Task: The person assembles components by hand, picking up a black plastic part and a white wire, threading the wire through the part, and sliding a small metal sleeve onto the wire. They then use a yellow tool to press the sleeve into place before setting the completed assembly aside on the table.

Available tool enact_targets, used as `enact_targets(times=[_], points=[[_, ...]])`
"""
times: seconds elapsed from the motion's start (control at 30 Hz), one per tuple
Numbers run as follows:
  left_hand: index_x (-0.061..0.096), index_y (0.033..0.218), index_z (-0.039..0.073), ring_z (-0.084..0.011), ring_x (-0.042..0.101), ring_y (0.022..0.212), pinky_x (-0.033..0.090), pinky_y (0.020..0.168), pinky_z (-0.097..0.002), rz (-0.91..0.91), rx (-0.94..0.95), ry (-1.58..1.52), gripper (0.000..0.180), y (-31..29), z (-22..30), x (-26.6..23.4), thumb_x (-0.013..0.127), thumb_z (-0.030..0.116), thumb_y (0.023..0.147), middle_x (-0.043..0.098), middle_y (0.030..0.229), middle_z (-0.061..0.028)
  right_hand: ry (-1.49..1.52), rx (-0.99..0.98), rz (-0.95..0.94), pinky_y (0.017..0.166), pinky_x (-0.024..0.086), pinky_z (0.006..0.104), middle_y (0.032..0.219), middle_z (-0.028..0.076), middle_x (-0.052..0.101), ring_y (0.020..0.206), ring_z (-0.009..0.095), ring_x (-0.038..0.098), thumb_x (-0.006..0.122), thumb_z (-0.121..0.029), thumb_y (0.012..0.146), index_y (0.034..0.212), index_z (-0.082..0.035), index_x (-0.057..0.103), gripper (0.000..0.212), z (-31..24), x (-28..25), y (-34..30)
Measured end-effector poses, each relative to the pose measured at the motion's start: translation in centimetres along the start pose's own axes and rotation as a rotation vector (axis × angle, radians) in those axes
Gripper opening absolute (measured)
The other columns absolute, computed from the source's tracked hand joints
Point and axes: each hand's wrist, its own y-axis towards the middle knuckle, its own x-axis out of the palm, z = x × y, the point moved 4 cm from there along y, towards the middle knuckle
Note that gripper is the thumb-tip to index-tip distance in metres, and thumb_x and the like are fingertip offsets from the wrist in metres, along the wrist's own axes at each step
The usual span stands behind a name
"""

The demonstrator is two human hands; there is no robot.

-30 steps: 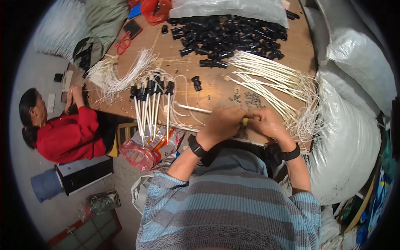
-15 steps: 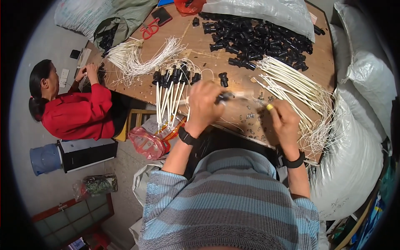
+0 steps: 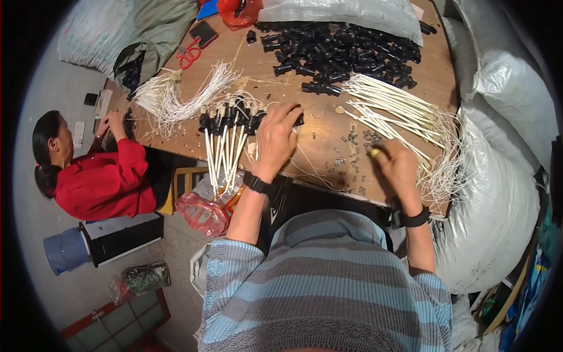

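Small metal pieces (image 3: 353, 138) lie near the bent right hand (image 3: 400, 170), the left hand (image 3: 278, 138) curls beside a black socket (image 3: 299, 119), and whether either pinches anything I cannot tell.

- Workshop, by its looks
- Worktable (image 3: 258, 53) across the upper middle
- Heaped black parts (image 3: 346, 53), top centre
- Bulging sacks (image 3: 498, 223), right side
- Seated co-worker (image 3: 105, 182), left

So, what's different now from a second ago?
The hands have parted: the left hand has gone left to a black fitting, grip unclear; the right hand has moved right, by the metal bits. The white stick that jutted from the left hand is no longer seen there. The black pile and scissors stayed put.
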Motion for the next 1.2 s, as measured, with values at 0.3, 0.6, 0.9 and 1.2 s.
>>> enact_targets(times=[0.3, 0.6, 0.9, 1.2], points=[[0.068, 0.101, 0.006, -0.033, 0.058, 0.09, 0.048, 0.083, -0.0401, -0.18, 0.009, -0.05, 0.029, 1.7, -0.1, 3.3, 0.065, 0.004, 0.072, 0.067, 0.1, -0.0116, -0.3, -0.057, 0.127, 0.061, 0.046, 0.0467, 0.075, 0.016, 0.063, 0.071, 0.038, 0.06, 0.067, -0.01, 0.077, 0.086, -0.006, 0.062, 0.011, 4.4, -2.1, -0.1], [0.059, 0.119, 0.002, -0.0141, 0.061, 0.093, 0.046, 0.085, -0.0254, -0.312, -0.452, -0.706, 0.032, -1.5, -0.5, 5.5, 0.052, 0.002, 0.088, 0.066, 0.107, -0.0051, 0.296, -0.139, 0.047, 0.057, 0.048, 0.0327, 0.076, 0.014, 0.066, 0.063, 0.025, 0.064, 0.064, -0.009, 0.084, 0.099, -0.001, 0.069, 0.017, 1.4, -2.5, -1.3], [0.061, 0.118, 0.012, -0.0199, 0.064, 0.086, 0.05, 0.076, -0.0279, -0.396, 0.139, -0.437, 0.051, -0.7, 1.3, 3.9, 0.06, -0.013, 0.074, 0.065, 0.093, -0.005, 0.291, -0.258, -0.096, 0.052, 0.046, 0.0347, 0.075, 0.011, 0.066, 0.058, 0.026, 0.061, 0.067, -0.013, 0.08, 0.087, -0.005, 0.07, 0.011, 0.7, -1.7, -2.4], [0.064, 0.112, 0.01, -0.0225, 0.064, 0.067, 0.05, 0.057, -0.0311, -0.219, 0.043, -0.199, 0.03, -1.8, 5.5, 2.6, 0.06, 0.002, 0.083, 0.066, 0.085, -0.0087, 0.772, -0.016, -0.033, 0.054, 0.044, 0.0228, 0.112, 0.009, 0.066, 0.063, 0.008, 0.056, 0.067, -0.011, 0.084, 0.07, -0.004, 0.056, 0.019, 0.0, -1.3, 0.0]])
